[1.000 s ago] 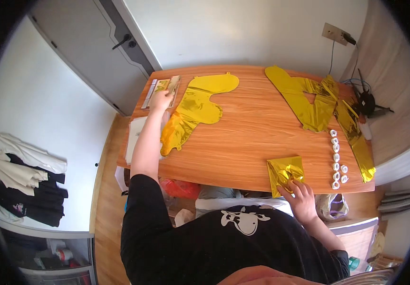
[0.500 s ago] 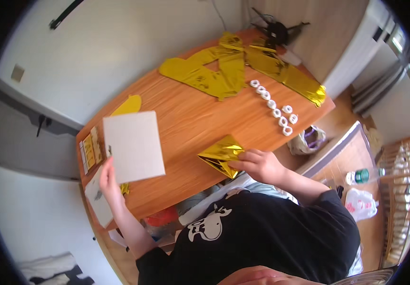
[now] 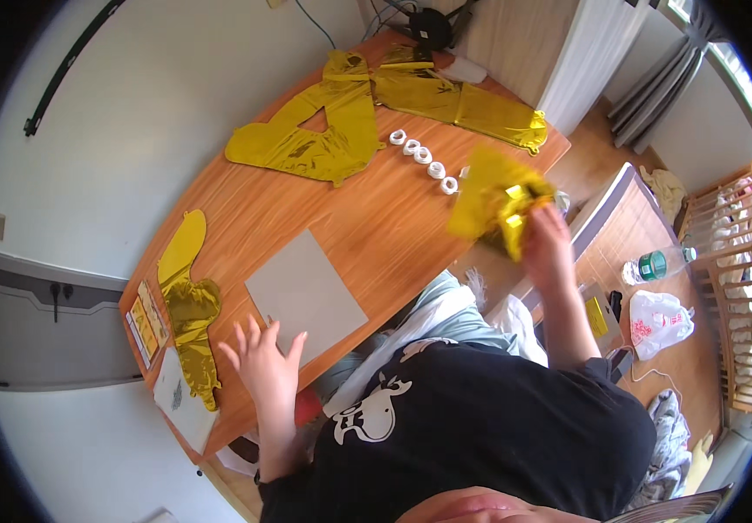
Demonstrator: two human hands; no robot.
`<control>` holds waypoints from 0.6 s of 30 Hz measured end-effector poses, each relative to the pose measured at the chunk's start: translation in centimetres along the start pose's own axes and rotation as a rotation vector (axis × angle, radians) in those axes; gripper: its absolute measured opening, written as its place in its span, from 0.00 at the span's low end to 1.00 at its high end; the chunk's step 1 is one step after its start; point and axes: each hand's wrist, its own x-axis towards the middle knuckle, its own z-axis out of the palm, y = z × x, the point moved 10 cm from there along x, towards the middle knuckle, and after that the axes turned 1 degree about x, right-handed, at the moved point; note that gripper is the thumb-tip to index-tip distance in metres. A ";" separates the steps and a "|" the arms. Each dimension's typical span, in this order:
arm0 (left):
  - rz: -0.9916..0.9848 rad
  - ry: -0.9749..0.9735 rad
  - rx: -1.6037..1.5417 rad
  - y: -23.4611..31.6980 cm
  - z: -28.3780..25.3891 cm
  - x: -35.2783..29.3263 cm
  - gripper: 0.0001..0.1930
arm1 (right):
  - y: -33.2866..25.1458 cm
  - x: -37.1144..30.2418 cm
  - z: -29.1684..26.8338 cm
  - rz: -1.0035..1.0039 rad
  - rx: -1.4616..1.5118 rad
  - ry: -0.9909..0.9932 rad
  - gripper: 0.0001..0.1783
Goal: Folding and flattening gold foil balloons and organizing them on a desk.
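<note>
1. The left hand (image 3: 264,366) was spread wide at the near left edge of the grey card (image 3: 308,292), grasping nothing; whether its fingertips pressed on the card could not be told. Splayed fingers there would suit steadying the card or having let it go.
2. The card lay flat on the table (image 3: 367,209), near its front edge, probably for easy reach.
3. Left of the card and nearer, a white sheet (image 3: 191,417) lay by the table's left edge, seemingly kept aside.
4. The right hand (image 3: 548,244) was closed on one side of a folded gold foil piece (image 3: 498,196), right of the card and raised, partly past the table's edge. The hold was perhaps high to keep the loose foil clear of the table; blur hid the exact finger placing.
5. Left of the card, a wavy foil shape (image 3: 191,301) lay stretched out, with a flat packet (image 3: 147,322) outside it.
6. Beyond the card to the right, white rolls (image 3: 423,156) stood in a slanting row, likely lined up to keep them together.
7. Farther beyond the card, a foil shape with a hole (image 3: 345,131) and a long foil strip (image 3: 480,109) lay flat, apparently spread so they would not crumple.
</note>
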 end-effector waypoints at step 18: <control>0.894 0.077 -0.591 37.7 1.6 13.7 0.11 | -8.6 -3.1 -9.2 -0.313 0.302 0.099 0.14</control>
